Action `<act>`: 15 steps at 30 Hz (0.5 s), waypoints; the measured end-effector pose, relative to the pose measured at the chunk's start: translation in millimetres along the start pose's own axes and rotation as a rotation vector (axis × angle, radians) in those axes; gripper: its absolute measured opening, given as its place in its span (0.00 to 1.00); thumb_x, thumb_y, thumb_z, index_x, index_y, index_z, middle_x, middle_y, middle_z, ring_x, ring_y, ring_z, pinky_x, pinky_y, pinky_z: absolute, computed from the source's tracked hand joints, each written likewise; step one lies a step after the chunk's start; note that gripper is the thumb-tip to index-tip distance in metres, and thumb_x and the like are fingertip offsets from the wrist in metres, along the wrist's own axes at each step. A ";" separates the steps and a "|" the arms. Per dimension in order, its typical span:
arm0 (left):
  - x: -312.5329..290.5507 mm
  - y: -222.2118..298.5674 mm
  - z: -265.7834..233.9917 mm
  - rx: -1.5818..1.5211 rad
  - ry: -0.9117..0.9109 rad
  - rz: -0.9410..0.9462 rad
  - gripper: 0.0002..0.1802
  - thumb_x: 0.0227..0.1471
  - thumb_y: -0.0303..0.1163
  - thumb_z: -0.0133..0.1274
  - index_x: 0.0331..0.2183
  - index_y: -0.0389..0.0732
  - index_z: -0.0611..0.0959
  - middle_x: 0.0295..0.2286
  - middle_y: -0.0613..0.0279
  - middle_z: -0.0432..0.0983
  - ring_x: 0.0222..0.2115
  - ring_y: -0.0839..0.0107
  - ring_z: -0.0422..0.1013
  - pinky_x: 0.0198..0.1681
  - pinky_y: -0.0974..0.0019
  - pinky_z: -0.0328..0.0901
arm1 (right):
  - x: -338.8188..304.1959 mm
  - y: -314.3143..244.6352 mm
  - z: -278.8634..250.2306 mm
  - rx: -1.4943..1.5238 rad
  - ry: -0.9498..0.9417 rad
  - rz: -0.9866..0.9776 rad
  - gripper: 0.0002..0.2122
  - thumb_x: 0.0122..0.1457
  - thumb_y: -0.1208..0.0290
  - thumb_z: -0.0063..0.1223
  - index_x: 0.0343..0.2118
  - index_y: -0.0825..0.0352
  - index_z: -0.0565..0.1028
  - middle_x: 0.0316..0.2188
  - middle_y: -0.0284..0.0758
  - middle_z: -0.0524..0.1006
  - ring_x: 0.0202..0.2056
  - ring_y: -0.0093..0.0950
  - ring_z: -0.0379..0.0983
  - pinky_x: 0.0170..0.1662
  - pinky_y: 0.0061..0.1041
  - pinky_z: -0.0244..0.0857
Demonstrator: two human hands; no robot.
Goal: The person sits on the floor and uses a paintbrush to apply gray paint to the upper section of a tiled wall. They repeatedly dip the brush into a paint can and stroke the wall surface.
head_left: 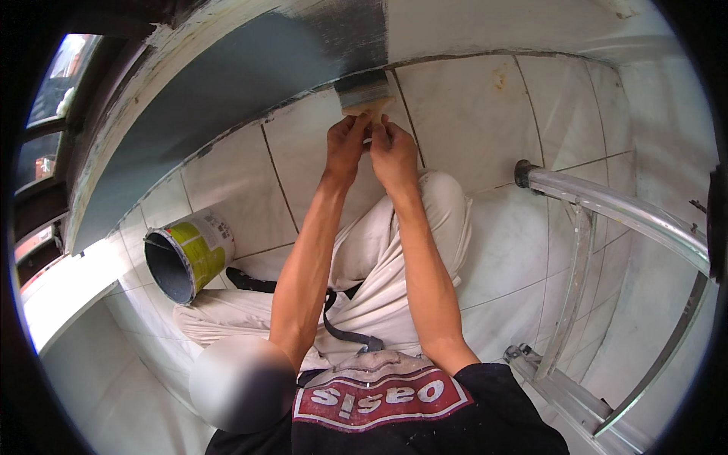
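A wide flat paintbrush (365, 91) with a pale wooden handle presses its bristles against the low part of a wall band (227, 83), which is painted grey-blue to the left of the brush and white to the right. My left hand (346, 144) and my right hand (393, 148) both grip the brush handle from below, side by side. I sit on the tiled floor (493, 235) in white trousers, knees bent.
An open paint can (189, 254) with a yellow-green label stands at my left, close to my foot. An aluminium ladder (599, 220) lies across the right side. A dark window frame (53, 129) is at far left.
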State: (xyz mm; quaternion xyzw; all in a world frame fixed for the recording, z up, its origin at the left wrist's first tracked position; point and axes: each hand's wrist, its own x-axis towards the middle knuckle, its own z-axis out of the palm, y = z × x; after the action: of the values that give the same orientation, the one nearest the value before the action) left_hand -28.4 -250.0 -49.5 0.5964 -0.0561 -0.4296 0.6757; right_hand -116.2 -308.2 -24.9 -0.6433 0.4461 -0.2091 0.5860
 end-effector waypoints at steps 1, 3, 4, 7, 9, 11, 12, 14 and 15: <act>2.2 0.9 -1.9 0.001 -0.006 0.005 0.17 0.65 0.42 0.56 0.40 0.34 0.83 0.33 0.65 0.79 0.33 0.77 0.73 0.37 0.70 0.67 | 1.2 -1.8 1.0 0.005 0.001 -0.010 0.19 0.69 0.64 0.47 0.44 0.80 0.79 0.29 0.53 0.82 0.31 0.45 0.82 0.38 0.39 0.74; 6.5 7.2 -1.3 0.006 0.003 0.005 0.17 0.65 0.41 0.56 0.39 0.34 0.83 0.32 0.65 0.79 0.33 0.78 0.73 0.36 0.70 0.67 | 7.1 -8.4 -0.6 0.017 -0.040 -0.023 0.19 0.69 0.64 0.47 0.42 0.80 0.79 0.27 0.53 0.82 0.31 0.46 0.82 0.37 0.39 0.73; 8.2 12.9 0.3 0.010 0.007 0.003 0.16 0.65 0.41 0.56 0.39 0.34 0.83 0.32 0.65 0.79 0.33 0.78 0.73 0.36 0.71 0.67 | 10.0 -13.2 -1.3 0.023 -0.059 -0.028 0.19 0.69 0.64 0.47 0.41 0.80 0.79 0.27 0.53 0.82 0.30 0.46 0.82 0.37 0.39 0.73; 11.0 28.0 2.9 0.024 0.011 0.071 0.15 0.65 0.40 0.56 0.39 0.35 0.83 0.32 0.65 0.80 0.33 0.78 0.74 0.36 0.72 0.67 | 12.8 -28.9 0.4 0.052 -0.031 -0.058 0.18 0.69 0.64 0.47 0.35 0.76 0.81 0.22 0.42 0.80 0.23 0.30 0.76 0.32 0.32 0.69; 12.4 35.9 4.7 -0.012 0.010 0.111 0.16 0.65 0.39 0.56 0.39 0.33 0.83 0.32 0.62 0.81 0.31 0.77 0.75 0.35 0.70 0.71 | 16.8 -31.0 8.9 0.016 0.036 -0.144 0.17 0.69 0.65 0.47 0.34 0.76 0.81 0.20 0.41 0.79 0.22 0.29 0.74 0.32 0.32 0.69; 11.0 42.2 6.3 -0.032 -0.001 0.145 0.16 0.65 0.38 0.57 0.39 0.32 0.83 0.32 0.61 0.82 0.30 0.76 0.77 0.35 0.70 0.72 | 16.0 -35.4 9.3 -0.001 0.065 -0.184 0.17 0.69 0.65 0.47 0.34 0.76 0.81 0.20 0.40 0.78 0.22 0.28 0.73 0.32 0.32 0.68; 9.9 44.7 4.2 -0.035 -0.005 0.160 0.16 0.65 0.38 0.57 0.40 0.31 0.83 0.32 0.61 0.82 0.30 0.76 0.77 0.34 0.70 0.72 | 12.0 -45.1 7.3 0.001 0.054 -0.179 0.17 0.69 0.66 0.47 0.34 0.76 0.81 0.20 0.40 0.78 0.22 0.28 0.73 0.32 0.32 0.68; 3.8 53.0 6.3 -0.037 0.002 0.196 0.16 0.65 0.38 0.57 0.40 0.31 0.82 0.32 0.60 0.83 0.31 0.75 0.78 0.34 0.70 0.72 | 3.7 -63.0 2.0 0.013 0.043 -0.184 0.16 0.69 0.66 0.47 0.34 0.76 0.81 0.20 0.40 0.78 0.22 0.27 0.72 0.32 0.32 0.68; -2.3 61.3 10.4 -0.037 0.014 0.219 0.16 0.65 0.38 0.57 0.41 0.31 0.82 0.33 0.59 0.83 0.31 0.75 0.78 0.33 0.71 0.72 | -0.3 -71.5 -0.2 0.024 0.041 -0.195 0.16 0.69 0.66 0.47 0.34 0.76 0.81 0.20 0.40 0.78 0.22 0.27 0.72 0.32 0.31 0.68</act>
State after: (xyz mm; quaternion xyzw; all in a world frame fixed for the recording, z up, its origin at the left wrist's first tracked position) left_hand -4.4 -261.4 6.7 0.5772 -0.1084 -0.3501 0.7297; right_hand -93.0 -314.2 42.5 -0.6720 0.3908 -0.2835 0.5615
